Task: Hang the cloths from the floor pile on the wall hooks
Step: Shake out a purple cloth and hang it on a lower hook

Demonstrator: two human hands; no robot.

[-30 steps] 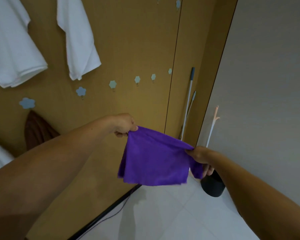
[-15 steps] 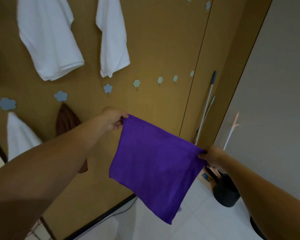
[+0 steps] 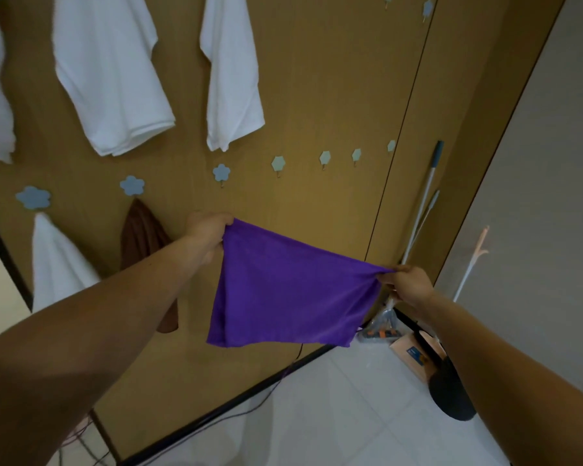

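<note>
A purple cloth hangs spread between my two hands in front of the wooden wall. My left hand pinches its upper left corner. Its upper right corner is gripped by my right hand. Just above my left hand a free blue flower hook sits on the wall, and more free hooks run to its right. The hook to the left carries a brown cloth. A white cloth hangs from the leftmost low hook.
Large white cloths hang higher on the wall. Mop handles lean in the corner on the right, above a cardboard box and a black bin. Cables trail along the white tiled floor.
Both hands have kept hold of the purple cloth and stretched it flat. My view has swung left, bringing more hooks and hanging cloths into sight.
</note>
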